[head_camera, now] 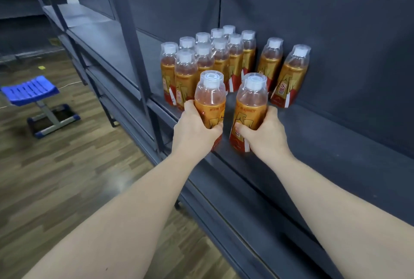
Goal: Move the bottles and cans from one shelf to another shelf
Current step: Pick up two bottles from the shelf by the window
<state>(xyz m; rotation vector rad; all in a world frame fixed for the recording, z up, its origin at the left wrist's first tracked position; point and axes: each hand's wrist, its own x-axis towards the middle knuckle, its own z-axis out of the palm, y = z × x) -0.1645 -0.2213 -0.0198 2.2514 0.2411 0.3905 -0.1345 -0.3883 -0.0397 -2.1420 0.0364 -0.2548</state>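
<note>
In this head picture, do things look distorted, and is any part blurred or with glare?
Head view: wide-angle stretch makes the standing bottles fan outward; the left bottle and right bottle, gripped by the left hand and right hand, are sharp, with mild glare on their clear tops; the blue stool looks softer.

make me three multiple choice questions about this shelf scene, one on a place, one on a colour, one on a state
1. Where is the stool?
A. on a shelf
B. on the floor left of the shelves
C. behind the bottles

2. What colour are the bottle caps?
A. green
B. black
C. white

3. What are the left hand and right hand doing?
A. each gripping a bottle
B. pressing flat on the shelf
C. hanging idle

Answers: 1 B, it stands on the wood floor. 2 C, every visible cap is white. 3 A, fingers curl round both bottles.
</note>
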